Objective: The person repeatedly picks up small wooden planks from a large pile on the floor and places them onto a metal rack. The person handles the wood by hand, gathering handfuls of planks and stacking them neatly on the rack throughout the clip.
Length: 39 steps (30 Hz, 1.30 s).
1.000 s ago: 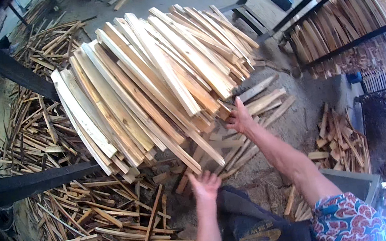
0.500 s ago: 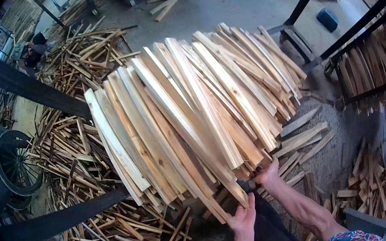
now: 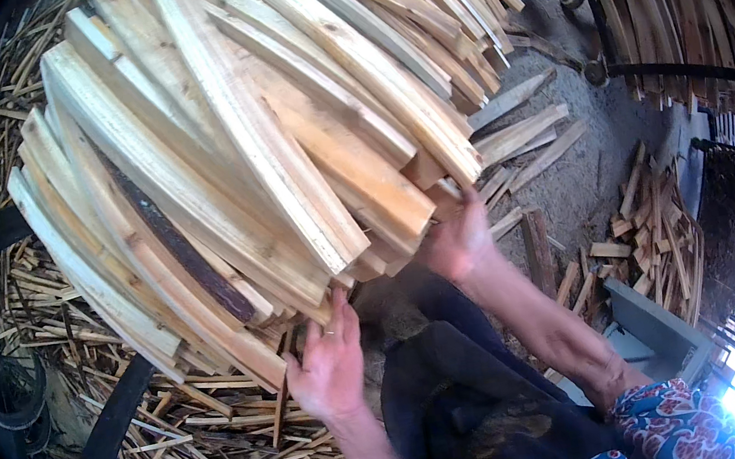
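A large stack of pale wooden slats [image 3: 200, 141] fills the upper middle, its cut ends facing me. One slat [image 3: 166, 232] in it has a dark bark edge. My left hand [image 3: 326, 361] is closed around slat ends at the stack's near lower edge, a ring showing on a finger. Farther right, my right hand [image 3: 460, 239] grips the end of a slat at the lower right corner, its fingertips partly hidden by the wood.
Dark metal bars [image 3: 105, 454] stand left of the stack. Loose wood strips [image 3: 266, 438] heap up at lower left, near a spoked wheel [image 3: 0, 365]. Short offcuts [image 3: 656, 232] and a grey bin [image 3: 657, 328] lie at right. A rack of boards [image 3: 691, 24] stands at far right.
The view has come nearer to the stack and tilted down, so the stack looks larger and more of my legs show. Two long slats that jutted out at my left hand now sit closer in.
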{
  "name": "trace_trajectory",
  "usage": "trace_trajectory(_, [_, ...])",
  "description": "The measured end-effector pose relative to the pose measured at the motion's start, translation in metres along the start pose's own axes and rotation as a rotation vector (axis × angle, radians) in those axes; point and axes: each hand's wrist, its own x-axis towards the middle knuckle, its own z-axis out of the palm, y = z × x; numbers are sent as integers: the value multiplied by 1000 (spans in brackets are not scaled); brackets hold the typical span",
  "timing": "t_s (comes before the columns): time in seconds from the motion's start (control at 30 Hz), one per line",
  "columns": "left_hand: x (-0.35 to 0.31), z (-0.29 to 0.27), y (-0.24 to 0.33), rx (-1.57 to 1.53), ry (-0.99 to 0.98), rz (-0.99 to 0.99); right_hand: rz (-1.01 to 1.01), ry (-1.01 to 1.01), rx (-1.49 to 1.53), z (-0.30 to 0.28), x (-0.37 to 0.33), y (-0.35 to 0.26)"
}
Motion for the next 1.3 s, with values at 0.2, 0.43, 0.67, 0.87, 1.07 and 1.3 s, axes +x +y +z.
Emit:
trace_trajectory(0.2, [24, -30, -3, 224, 31, 47, -173, -11, 129, -21, 36, 37])
trace_trajectory(0.43, [26, -11, 21, 94, -64, -11, -33, -10, 110, 28, -26, 17])
trace_trajectory(0.67, [11, 20, 30, 170, 63, 80, -10, 30, -129, -20, 42, 36])
trace_trajectory(0.87, [-15, -11, 40, 647, 12, 92, -148, 37, -83, -20, 53, 37])
trace_trajectory(1.07, [-35, 64, 54, 1926, -152, 1198, -6, -101, -748, -71, -1, 12])
trace_trajectory(1.3, [26, 109, 66, 2628, -99, 1307, 315, -167, -1076, -57, -75, 42])
